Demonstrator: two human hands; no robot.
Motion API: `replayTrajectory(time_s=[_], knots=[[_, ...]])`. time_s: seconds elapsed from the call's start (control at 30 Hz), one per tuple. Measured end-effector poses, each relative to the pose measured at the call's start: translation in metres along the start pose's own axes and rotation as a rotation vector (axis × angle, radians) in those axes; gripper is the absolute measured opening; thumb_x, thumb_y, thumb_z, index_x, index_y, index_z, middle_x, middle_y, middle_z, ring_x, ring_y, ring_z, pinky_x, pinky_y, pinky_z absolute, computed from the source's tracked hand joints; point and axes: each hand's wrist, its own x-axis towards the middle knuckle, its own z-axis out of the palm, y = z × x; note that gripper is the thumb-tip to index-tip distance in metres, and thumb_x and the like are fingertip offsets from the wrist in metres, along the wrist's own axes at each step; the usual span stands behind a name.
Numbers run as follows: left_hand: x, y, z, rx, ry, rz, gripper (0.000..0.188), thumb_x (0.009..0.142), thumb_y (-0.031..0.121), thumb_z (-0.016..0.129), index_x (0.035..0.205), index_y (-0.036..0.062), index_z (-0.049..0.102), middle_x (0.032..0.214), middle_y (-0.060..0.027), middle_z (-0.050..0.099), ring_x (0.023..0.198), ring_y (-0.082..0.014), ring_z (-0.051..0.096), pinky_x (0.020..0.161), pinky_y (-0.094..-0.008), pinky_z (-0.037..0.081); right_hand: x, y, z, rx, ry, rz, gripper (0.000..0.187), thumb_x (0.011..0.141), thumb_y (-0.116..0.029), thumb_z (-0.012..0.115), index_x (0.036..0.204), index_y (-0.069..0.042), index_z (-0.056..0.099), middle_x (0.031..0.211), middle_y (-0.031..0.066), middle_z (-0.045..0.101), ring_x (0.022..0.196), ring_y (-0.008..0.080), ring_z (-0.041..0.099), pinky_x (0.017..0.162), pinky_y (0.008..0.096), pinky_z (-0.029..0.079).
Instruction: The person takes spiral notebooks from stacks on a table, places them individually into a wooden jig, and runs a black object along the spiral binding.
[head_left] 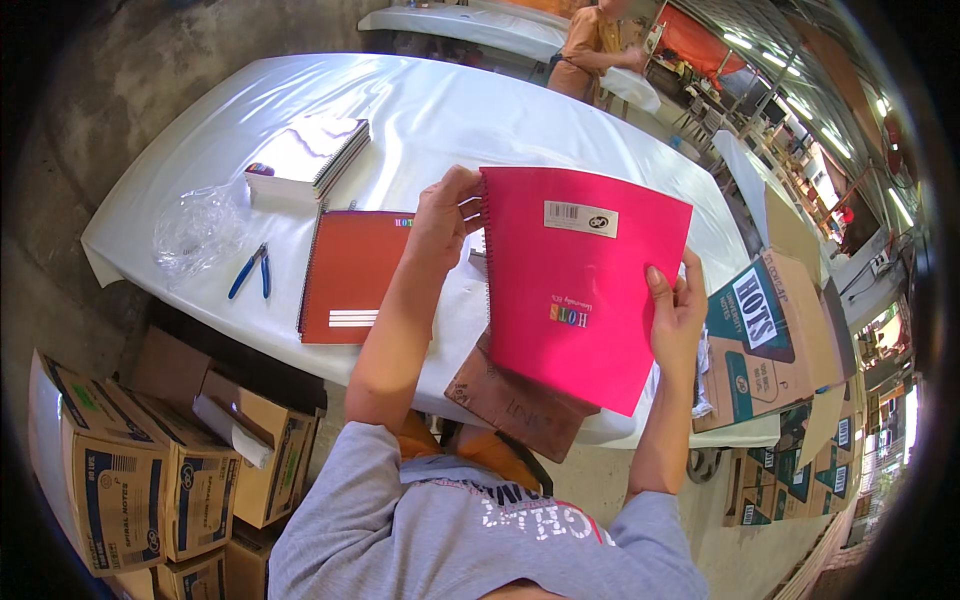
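Observation:
A bright pink spiral notebook (pixel 580 270) is held up in front of me, above the near edge of the white-covered table. My left hand (pixel 450 212) grips its coil-bound edge near the upper left corner, fingers curled behind. On the opposite edge, my right hand (pixel 677 300) pinches the cover with the thumb in front. Below the pink notebook, a brown box-like piece (pixel 520 398) with dark marks shows in part at the table edge. An orange-brown spiral notebook (pixel 350 270) lies flat left of my left forearm, which covers part of it.
Blue-handled pliers (pixel 252 272), crumpled clear plastic (pixel 200 235) and a stack of spiral notebooks (pixel 310 155) lie on the table's left (pixel 420 110). Cardboard boxes (pixel 190 480) stand lower left. An open carton (pixel 765 345) is at the right. Another person (pixel 590 55) stands beyond the table.

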Motion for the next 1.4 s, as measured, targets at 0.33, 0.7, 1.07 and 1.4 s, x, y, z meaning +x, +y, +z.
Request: replayTrajectory(time_s=[0.33, 0.7, 1.07, 1.4], knots=[[-0.017, 0.04, -0.019, 0.424, -0.067, 0.278, 0.026, 0.086, 0.023, 0.058, 0.1, 0.0023, 0.065, 0.081, -0.0053, 0.066, 0.065, -0.01, 0.06, 0.06, -0.0208, 0.045, -0.007, -0.028, 0.015, -0.439, -0.009, -0.475, 0.027, 0.086, -0.008, 0.055, 0.112, -0.001, 0.057, 0.078, 0.0125, 0.065, 0.058, 0.0083, 0.053, 0.055, 0.0212, 0.043], [-0.029, 0.131, -0.103, 0.638, 0.514, 0.745, 0.02, 0.084, 0.02, 0.064, 0.091, 0.0032, 0.056, 0.078, -0.0026, 0.059, 0.073, -0.0173, 0.061, 0.07, -0.0256, 0.046, 0.048, -0.032, 0.097, -0.125, -0.306, -0.477, 0.03, 0.086, -0.004, 0.053, 0.116, -0.01, 0.052, 0.098, 0.0143, 0.065, 0.083, 0.0293, 0.066, 0.068, 0.0332, 0.052], [-0.094, 0.142, -0.141, 0.358, 0.668, 0.673, 0.05, 0.086, 0.042, 0.054, 0.122, 0.0088, 0.044, 0.11, -0.0055, 0.051, 0.105, -0.0164, 0.048, 0.085, -0.0322, 0.032, 0.096, -0.017, 0.181, 0.05, -0.24, -0.878, 0.038, 0.075, 0.008, 0.052, 0.109, -0.01, 0.057, 0.1, 0.0101, 0.064, 0.098, 0.0243, 0.059, 0.08, 0.0349, 0.047], [-0.096, 0.073, -0.186, 0.891, 0.519, 0.237, 0.063, 0.084, 0.035, 0.061, 0.135, 0.0114, 0.034, 0.135, -0.0071, 0.038, 0.126, -0.0228, 0.033, 0.106, -0.0383, 0.015, 0.044, 0.08, 0.195, -0.815, -1.66, -0.226, 0.038, 0.087, -0.02, 0.056, 0.124, -0.027, 0.052, 0.129, 0.0044, 0.05, 0.121, 0.0207, 0.044, 0.099, 0.0619, 0.021]])
